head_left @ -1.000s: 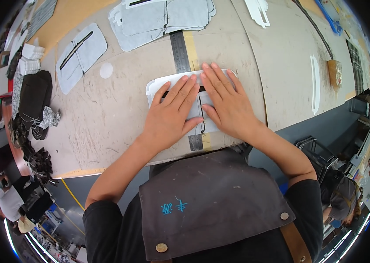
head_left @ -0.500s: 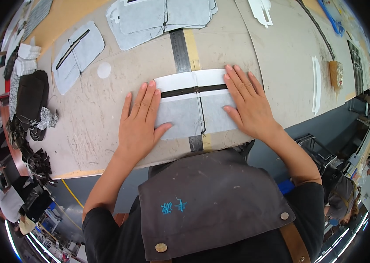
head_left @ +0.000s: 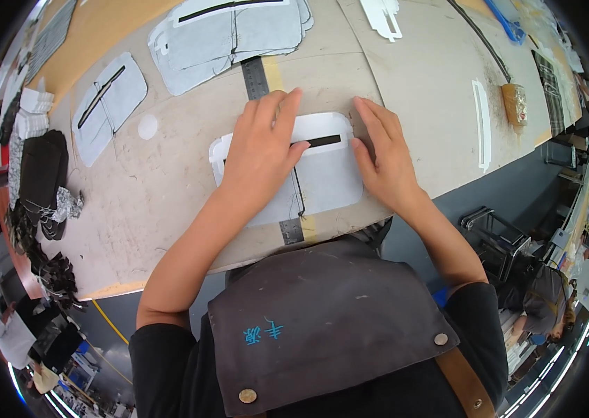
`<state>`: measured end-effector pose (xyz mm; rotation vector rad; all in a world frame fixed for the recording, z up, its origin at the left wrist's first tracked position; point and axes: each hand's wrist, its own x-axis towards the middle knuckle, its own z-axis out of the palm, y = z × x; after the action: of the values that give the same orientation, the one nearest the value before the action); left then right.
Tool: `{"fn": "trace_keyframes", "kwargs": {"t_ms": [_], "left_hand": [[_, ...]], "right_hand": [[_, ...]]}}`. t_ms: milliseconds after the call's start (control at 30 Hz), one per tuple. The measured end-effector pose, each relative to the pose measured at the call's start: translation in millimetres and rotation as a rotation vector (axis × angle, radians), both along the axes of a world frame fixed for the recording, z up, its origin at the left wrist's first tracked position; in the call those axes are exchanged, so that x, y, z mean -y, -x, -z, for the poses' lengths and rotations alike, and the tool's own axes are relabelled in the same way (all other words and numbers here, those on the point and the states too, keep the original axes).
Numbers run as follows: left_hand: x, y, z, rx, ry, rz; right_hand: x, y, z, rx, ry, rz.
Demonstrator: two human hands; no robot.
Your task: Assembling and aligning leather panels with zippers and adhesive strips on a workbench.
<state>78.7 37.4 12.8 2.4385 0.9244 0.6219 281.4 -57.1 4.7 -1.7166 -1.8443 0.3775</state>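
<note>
Both palms flat, nothing clenched: my left hand (head_left: 261,153) presses the left half of the white rounded fabric panel with a black slot strip (head_left: 322,171) at the near table edge, and my right hand (head_left: 385,157) pins its right edge. Risk as I see it: uneven pressure could skew the panel off the grey steel ruler (head_left: 255,78) running under it. Similar grey-white cut panels (head_left: 232,35) lie far, dark fabric pile (head_left: 40,167) sits left, well apart.
</note>
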Motion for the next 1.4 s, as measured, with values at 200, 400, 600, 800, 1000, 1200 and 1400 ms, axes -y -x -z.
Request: {"fn": "trace_keyframes", "kwargs": {"t_ms": [200,400,600,800,1000,1200,1400], "left_hand": [[-26,-7,-8,-0.031,0.34,0.14],[-36,8,-40,0.092,0.779,0.071],[-40,17,-45,0.158,0.863,0.094],[-43,17,-42,0.18,0.874,0.137],[-45,17,-44,0.175,0.876,0.159],[-45,17,-43,0.173,0.875,0.164],[-46,16,-46,0.155,0.911,0.163]], "right_hand": [[-6,4,-4,-0.226,0.047,0.12],[-6,13,-31,-1.028,0.345,0.279],[-1,23,-52,-1.089,0.358,0.236],[3,27,-59,-1.041,0.311,0.162],[5,27,-57,-0.988,0.232,0.138],[5,28,-56,-0.941,0.189,0.14],[2,29,-54,-0.868,0.153,0.134]]}}
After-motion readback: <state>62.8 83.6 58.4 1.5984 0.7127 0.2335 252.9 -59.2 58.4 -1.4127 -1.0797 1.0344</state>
